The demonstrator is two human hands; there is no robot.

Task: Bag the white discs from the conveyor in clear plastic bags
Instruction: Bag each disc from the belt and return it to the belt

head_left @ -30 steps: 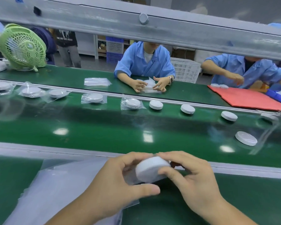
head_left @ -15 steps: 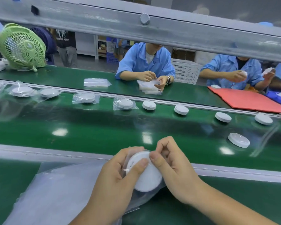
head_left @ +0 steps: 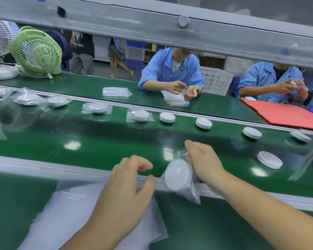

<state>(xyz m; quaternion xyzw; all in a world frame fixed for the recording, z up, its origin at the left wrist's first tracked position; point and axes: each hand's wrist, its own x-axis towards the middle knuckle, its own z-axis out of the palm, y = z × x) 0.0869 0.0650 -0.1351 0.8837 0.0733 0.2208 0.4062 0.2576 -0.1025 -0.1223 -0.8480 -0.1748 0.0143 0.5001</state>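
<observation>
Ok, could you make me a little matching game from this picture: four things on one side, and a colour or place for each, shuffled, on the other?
Things
1. fan
2. flat mat
3. nearest bagged disc
4. plastic crate

Colours or places
A. in the grip of the right hand
B. red, far right
C. white, with latticed sides
D. light green, far left

Pairs: 1-D, 2-B, 3-A, 4-C
</observation>
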